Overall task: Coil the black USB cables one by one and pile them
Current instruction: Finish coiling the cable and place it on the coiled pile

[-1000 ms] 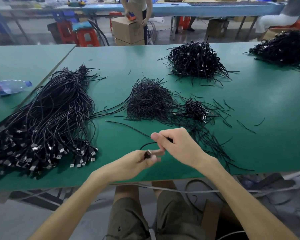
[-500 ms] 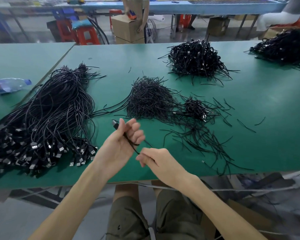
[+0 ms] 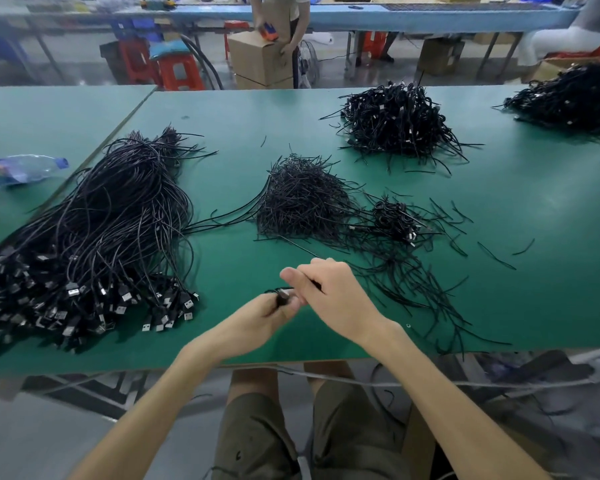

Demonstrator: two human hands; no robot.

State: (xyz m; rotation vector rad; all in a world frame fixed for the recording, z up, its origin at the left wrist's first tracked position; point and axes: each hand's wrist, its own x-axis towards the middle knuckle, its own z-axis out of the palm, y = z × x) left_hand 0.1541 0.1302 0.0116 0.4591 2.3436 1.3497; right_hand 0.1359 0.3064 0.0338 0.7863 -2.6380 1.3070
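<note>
Just above the near edge of the bench (image 3: 222, 116), the left hand (image 3: 257, 317) grips one cable (image 3: 282, 299) bunched small, and the right hand (image 3: 336, 296) pinches what seems its loose strand. The cable looks light, thin and limp, probably springy. Holding it at the bunch's middle should keep loops from escaping.

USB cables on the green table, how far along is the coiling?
Done: a small coiled pile right of centre, and a bigger heap behind it looks coiled too. In hand: left hand and right hand grip one cable. To do: the big uncoiled bundle on the left.
</note>
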